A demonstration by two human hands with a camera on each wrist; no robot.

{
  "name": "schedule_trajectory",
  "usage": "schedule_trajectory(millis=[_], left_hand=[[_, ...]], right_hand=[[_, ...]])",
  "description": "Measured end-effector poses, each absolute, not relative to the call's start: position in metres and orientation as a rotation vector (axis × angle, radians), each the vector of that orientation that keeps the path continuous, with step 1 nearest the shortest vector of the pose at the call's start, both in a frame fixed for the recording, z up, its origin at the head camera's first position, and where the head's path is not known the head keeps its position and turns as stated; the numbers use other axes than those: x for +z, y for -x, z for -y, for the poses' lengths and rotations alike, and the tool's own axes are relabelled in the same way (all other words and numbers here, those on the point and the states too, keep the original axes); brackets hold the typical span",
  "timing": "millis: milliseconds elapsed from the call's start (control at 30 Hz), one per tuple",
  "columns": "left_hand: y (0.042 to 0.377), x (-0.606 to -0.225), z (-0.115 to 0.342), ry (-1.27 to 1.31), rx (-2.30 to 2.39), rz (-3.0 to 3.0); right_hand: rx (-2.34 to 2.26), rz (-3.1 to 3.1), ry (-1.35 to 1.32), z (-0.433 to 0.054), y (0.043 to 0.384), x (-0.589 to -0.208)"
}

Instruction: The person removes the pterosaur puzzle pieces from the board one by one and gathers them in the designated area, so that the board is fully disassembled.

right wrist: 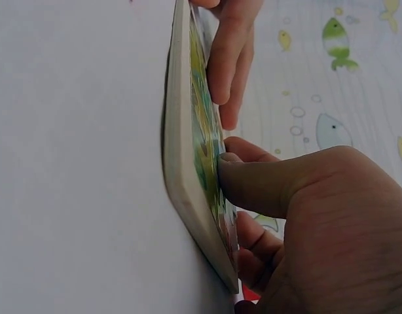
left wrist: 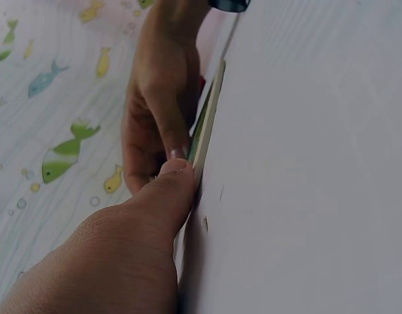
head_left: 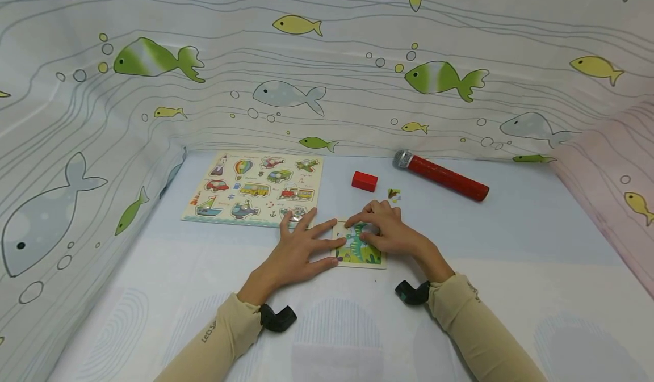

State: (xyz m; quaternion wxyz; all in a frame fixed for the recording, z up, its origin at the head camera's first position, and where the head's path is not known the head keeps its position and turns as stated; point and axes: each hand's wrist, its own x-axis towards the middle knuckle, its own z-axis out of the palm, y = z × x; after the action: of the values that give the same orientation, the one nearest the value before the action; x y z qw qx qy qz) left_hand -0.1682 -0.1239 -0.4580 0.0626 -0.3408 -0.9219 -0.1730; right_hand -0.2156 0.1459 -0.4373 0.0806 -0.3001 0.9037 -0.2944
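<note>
A small square picture puzzle with a teal dinosaur on green and yellow lies on the table. My left hand is spread at its left side, the thumb and nearest fingers touching the frame. In the left wrist view the left thumb rests along the puzzle's pale edge. My right hand reaches over the puzzle from the right. Its thumb presses the picture, and its forefinger reaches the upper left part; its other fingers bend beyond the far edge. A small loose puzzle piece lies beyond the right hand.
A larger vehicle puzzle board lies at back left, its near right corner under the left fingers. Farther back are a red block and a red microphone. A fish-print curtain encloses the back and left.
</note>
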Motion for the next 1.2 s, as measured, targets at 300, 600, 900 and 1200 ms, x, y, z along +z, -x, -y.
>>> schedule_trajectory(millis=[300,600,900,1200], left_hand=[[0.1677,-0.4572,0.1237,1.038,-0.535,2.79],[0.167,-0.457,0.1242,1.036,-0.539,2.786],[0.1674,-0.4572,0.1238,1.033,-0.525,2.793],[0.1676,-0.4579,0.124,1.038,-0.531,2.79]], right_hand=[[-0.91,-2.7,0.921,-0.146,0.2161,-0.4396],[-0.962,-2.684,0.868,-0.1477,0.2163,-0.4389],[-0.968,-2.702,0.811,-0.1505,0.2195,-0.439],[-0.976,-2.73,0.773,-0.1508,0.2199,-0.4362]])
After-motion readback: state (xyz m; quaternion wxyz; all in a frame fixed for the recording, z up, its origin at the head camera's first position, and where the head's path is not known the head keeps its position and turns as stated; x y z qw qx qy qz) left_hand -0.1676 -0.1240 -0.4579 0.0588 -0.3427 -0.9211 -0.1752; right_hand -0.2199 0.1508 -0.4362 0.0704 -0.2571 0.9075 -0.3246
